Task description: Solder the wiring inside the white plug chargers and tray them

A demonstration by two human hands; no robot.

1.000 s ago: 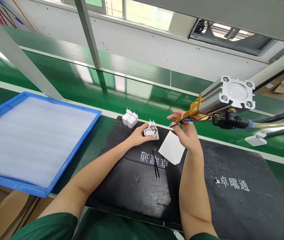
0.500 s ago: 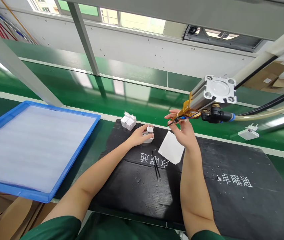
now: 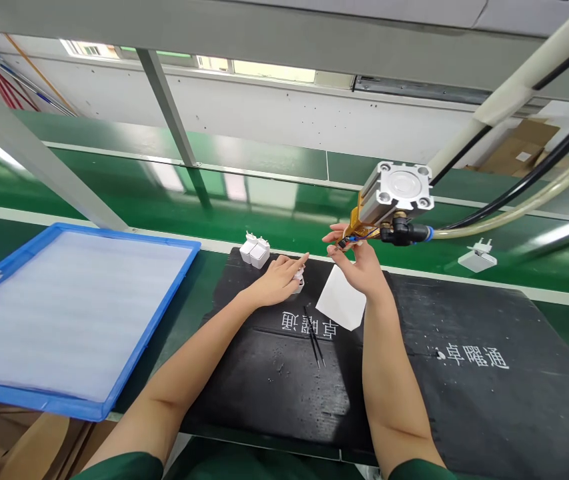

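Observation:
My left hand (image 3: 275, 280) lies over a white plug charger (image 3: 299, 285) on the black mat, its index finger stretched out. The hand hides most of the charger. At the far edge of the mat, my right hand (image 3: 361, 267) grips the orange front part of a pneumatic tool (image 3: 404, 187) with a silver cylinder body. The tool's tip is mostly hidden by the thumb and fingers. A sheet of white paper (image 3: 341, 300) lies below my right hand. Black tweezers (image 3: 315, 339) rest on the mat between my forearms.
Two white chargers (image 3: 255, 251) stand at the mat's far left corner. Another charger (image 3: 478, 258) sits on the green surface at the right. A blue-framed tray (image 3: 191, 263) is on the left. Air hoses (image 3: 494, 220) run from the tool to the upper right.
My left hand has turned over the charger, covering more of it, and its index finger is now extended. My right hand and the tool have shifted slightly left in view; the camera has tilted.

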